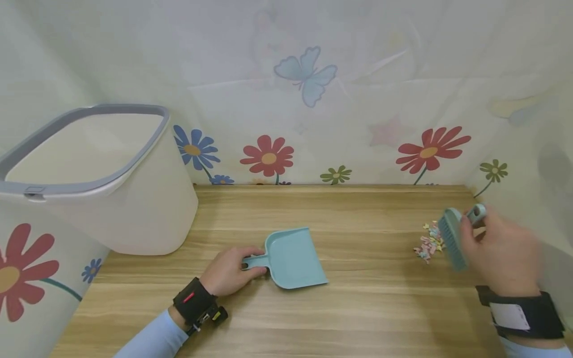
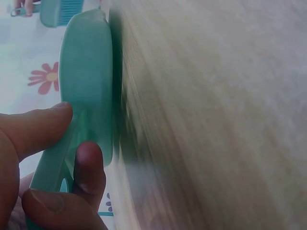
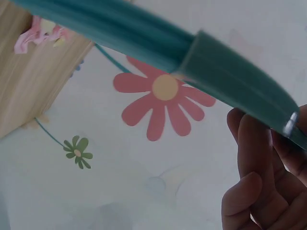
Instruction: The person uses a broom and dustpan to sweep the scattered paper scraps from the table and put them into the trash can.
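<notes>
A light blue dustpan (image 1: 295, 258) lies near the middle of the wooden table, its wide edge facing right. My left hand (image 1: 233, 271) grips its handle, thumb and fingers around it; the left wrist view shows the dustpan (image 2: 86, 81) edge-on, close over the wood. At the right, my right hand (image 1: 508, 248) holds a matching blue brush (image 1: 453, 238) by its handle, bristles pointing left. Beside the bristles sits a small heap of pink, yellow and blue paper scraps (image 1: 429, 248). In the right wrist view the brush (image 3: 240, 79) crosses above the fingers, with pink scraps (image 3: 41, 36) beyond.
A large white bin (image 1: 147, 199) with a grey rim stands at the back left of the table (image 1: 340, 318). A white sheet printed with flowers and a butterfly (image 1: 309, 74) rises behind the table and along both sides.
</notes>
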Demonstrator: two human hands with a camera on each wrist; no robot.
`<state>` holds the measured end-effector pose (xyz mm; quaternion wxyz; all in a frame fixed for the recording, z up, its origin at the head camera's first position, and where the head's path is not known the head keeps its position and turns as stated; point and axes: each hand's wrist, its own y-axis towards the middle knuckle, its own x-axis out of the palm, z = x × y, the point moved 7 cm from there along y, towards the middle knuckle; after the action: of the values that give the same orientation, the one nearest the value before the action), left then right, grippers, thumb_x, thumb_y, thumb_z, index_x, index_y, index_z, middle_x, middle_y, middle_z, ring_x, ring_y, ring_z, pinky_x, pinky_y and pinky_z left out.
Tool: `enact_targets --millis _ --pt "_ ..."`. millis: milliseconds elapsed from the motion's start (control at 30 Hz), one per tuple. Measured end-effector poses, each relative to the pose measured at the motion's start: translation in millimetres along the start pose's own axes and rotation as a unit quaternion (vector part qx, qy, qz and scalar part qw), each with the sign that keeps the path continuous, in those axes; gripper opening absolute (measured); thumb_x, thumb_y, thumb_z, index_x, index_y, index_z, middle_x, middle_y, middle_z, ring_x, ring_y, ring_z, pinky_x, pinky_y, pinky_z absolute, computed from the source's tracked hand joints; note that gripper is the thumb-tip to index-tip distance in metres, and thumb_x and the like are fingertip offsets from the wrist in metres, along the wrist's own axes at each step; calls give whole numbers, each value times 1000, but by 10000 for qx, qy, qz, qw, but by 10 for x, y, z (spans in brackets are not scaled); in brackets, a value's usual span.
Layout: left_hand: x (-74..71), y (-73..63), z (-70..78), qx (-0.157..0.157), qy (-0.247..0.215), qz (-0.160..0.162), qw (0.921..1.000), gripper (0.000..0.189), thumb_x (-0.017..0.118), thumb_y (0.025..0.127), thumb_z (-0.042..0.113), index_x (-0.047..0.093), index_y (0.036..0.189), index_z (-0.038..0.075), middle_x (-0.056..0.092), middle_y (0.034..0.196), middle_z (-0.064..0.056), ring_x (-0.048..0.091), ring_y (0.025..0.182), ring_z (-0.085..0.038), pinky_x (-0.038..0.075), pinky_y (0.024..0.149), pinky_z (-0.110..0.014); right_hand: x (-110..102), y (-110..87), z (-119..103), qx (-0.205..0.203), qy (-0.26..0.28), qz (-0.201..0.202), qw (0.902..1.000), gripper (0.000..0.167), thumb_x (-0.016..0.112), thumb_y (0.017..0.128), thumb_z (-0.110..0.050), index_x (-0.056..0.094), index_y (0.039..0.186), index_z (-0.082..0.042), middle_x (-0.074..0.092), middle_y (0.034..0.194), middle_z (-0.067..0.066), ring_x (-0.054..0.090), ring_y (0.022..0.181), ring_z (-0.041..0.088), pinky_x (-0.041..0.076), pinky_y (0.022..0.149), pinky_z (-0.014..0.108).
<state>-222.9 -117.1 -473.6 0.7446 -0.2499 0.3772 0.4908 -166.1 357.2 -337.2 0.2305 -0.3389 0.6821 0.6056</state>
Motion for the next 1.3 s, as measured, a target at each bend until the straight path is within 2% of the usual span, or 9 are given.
enact_targets --millis 167,267,433,600,767,933,1067,1200,1300 --pt "5 -13 -3 4 -67 14 10000 39 79 91 43 75 124 23 75 119 7 66 104 -7 56 89 -38 174 -28 -30 -640 -121 -16 9979 20 69 85 -11 58 86 5 68 70 29 57 40 32 27 39 26" --pt "6 -14 -6 6 -74 13 10000 39 79 91 43 75 125 23 75 120 7 67 105 -7 56 90 -38 285 -35 -88 -775 -42 -155 9969 21 71 84 -12 59 88 4 68 69 26 52 38 24 25 39 25" --pt "4 -8 -14 19 -46 10 10000 41 78 91 45 74 125 24 75 121 7 66 105 -6 56 90 -38 409 1 -291 -876 199 -198 9958 20 73 84 -12 59 89 3 69 67 23 54 41 23 28 40 26" --pt "-8 -16 8 63 -61 8 10000 40 79 91 42 74 126 23 75 121 7 67 106 -7 56 90 -37 478 96 -442 -555 798 -322 9947 18 73 89 -11 62 95 2 72 76 24 62 47 27 35 42 21" --pt "-28 -25 42 115 -44 46 9999 39 80 91 40 75 126 21 75 122 6 67 109 -8 55 92 -38 406 174 -283 -54 1094 -168 9938 15 71 91 -9 64 97 2 72 82 27 63 53 31 35 47 13" --pt "-18 -29 43 163 -47 5 9999 39 79 91 39 75 125 21 75 121 6 67 104 -7 55 90 -36 324 136 32 163 585 -76 9981 17 69 91 -9 61 93 6 70 82 32 63 53 40 32 44 19" --pt "-3 -27 30 178 -50 -19 9998 39 79 92 41 75 125 20 75 119 6 67 102 -7 55 88 -35 346 67 168 -32 67 -151 9999 19 69 89 -9 59 87 7 68 73 30 53 41 33 26 41 29" --pt "-8 -24 27 164 -36 -11 9999 39 79 92 41 75 125 21 75 120 7 66 101 -6 54 88 -34 403 8 132 -355 -97 -75 9993 18 69 87 -10 59 84 4 66 65 25 40 38 19 22 40 29" --pt "-21 -21 35 163 -30 -13 9999 39 79 92 40 75 125 22 75 121 7 65 100 -5 54 88 -33 460 0 -3 -528 -58 28 9986 18 69 87 -12 60 85 3 66 64 24 40 39 18 21 41 29"
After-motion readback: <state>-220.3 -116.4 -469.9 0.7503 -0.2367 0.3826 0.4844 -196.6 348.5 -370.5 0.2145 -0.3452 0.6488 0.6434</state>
